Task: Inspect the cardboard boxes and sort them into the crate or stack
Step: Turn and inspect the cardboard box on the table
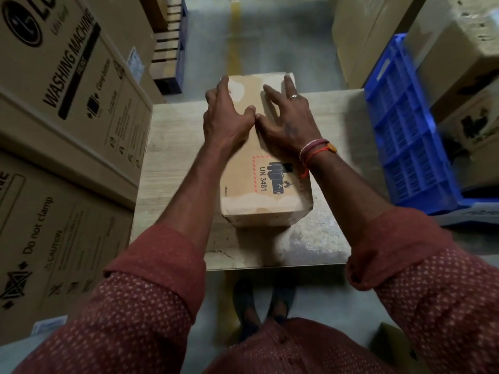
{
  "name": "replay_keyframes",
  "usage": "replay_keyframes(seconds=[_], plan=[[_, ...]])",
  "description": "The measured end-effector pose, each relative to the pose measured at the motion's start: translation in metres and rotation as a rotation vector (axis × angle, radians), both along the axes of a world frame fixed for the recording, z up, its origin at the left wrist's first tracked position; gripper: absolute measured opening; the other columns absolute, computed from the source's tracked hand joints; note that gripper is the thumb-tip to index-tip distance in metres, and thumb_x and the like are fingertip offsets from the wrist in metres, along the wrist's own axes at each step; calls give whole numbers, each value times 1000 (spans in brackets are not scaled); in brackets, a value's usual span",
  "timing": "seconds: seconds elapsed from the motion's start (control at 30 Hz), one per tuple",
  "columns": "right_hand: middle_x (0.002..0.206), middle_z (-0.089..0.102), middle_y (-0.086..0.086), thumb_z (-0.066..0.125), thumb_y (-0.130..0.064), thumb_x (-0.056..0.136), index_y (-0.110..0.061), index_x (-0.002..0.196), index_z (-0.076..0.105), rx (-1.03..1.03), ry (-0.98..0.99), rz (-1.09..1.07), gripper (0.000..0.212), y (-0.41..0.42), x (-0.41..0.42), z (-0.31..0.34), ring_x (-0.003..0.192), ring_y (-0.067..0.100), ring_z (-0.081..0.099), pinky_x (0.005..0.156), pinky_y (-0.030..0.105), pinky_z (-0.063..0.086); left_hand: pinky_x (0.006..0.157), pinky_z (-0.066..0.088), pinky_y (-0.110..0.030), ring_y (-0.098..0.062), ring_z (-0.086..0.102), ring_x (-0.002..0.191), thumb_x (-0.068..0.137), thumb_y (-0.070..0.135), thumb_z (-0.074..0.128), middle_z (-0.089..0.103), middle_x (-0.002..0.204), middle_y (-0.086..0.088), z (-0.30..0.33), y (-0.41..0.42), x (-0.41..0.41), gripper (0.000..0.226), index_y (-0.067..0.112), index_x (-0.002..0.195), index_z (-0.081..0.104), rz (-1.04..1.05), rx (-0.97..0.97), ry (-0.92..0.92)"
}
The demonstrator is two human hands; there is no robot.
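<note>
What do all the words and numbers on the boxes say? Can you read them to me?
"UN 3481": on the red-bordered label of the cardboard box under both hands.
"Made in": beside that label; the rest is unreadable.
"WASHING MACHINE": on the upper big carton at left.
"Clamp bottom": same carton.
"Do not clamp": on the lower big carton.
"CAUTION": lower carton.
The fine print and the white sticker are too small to read; prints on the cartons at right are blurred.

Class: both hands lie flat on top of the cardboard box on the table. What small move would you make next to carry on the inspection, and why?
Probably curl the left hand and right hand over the long sides of the cardboard box and tip it up. Only its top, with the UN 3481 label, and near end show; the other faces are unseen.
</note>
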State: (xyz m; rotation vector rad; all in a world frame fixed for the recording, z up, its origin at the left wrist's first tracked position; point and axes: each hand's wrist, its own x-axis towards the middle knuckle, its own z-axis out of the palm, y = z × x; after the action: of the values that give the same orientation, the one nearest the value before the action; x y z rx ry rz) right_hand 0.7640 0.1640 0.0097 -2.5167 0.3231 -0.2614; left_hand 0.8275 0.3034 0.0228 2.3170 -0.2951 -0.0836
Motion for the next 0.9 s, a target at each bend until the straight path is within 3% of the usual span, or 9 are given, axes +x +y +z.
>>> replay_keyframes(seconds=[0.1,0.2,0.33,0.47,0.53,0.6,0.67,0.77,0.9], plan=[[170,9,26,55,-53,87,-26,160,37,-59,-102,-13,80,0,6,14,142,46,38,115,40,31,92,32,-21,-21,52,127,90,50,70,39,149,-5,16,-3,5,86,27,162,28,57,-17,-96],[170,7,25,55,-57,84,-26,164,26,-111,-151,-67,90,-7,18,35,137,43,39,98,29,28,88,33,-18,-9,42,108,91,55,69,38,142,-7,32,-7,10,88,26,162,27,98,-36,-177],[165,23,17,54,-61,81,-27,158,38,-138,-274,-103,85,-9,25,51,142,35,33,90,25,24,77,29,-3,-3,44,108,88,49,71,39,141,-8,40,-12,7,83,19,157,35,132,-183,-310],[151,37,26,64,-52,79,-15,150,49,-115,-440,-163,82,-2,19,47,136,39,41,84,7,16,80,36,2,-3,45,113,84,40,76,46,141,-13,37,-13,-7,78,10,149,45,179,-315,-439],[147,41,30,71,-43,76,-8,147,51,-85,-529,-184,82,1,8,42,135,42,43,95,-3,6,88,34,5,-5,46,118,83,35,77,49,139,-14,33,-11,-18,74,6,146,49,182,-353,-504],[146,42,30,75,-36,74,-2,144,52,-66,-606,-183,82,4,-10,37,138,41,42,111,11,12,96,37,0,-12,52,126,85,32,77,48,139,-15,27,-5,-31,72,4,145,49,153,-400,-534],[147,41,28,78,-34,74,4,146,46,-25,-634,-188,87,11,-33,29,141,38,37,118,24,17,105,38,-8,-14,50,133,87,28,77,45,142,-16,18,3,-47,73,1,147,46,103,-432,-539],[158,35,24,81,-38,81,8,154,29,77,-570,-201,101,23,-64,10,145,34,32,123,31,15,111,34,-12,-11,39,143,92,22,77,37,153,-16,-3,17,-76,82,-5,154,32,85,-453,-510],[160,33,13,85,-32,82,-2,156,22,177,-548,-157,102,36,-89,-9,145,24,34,123,41,26,115,31,-15,6,25,147,95,27,72,25,158,-5,-26,29,-106,91,-8,158,17,105,-475,-417]])
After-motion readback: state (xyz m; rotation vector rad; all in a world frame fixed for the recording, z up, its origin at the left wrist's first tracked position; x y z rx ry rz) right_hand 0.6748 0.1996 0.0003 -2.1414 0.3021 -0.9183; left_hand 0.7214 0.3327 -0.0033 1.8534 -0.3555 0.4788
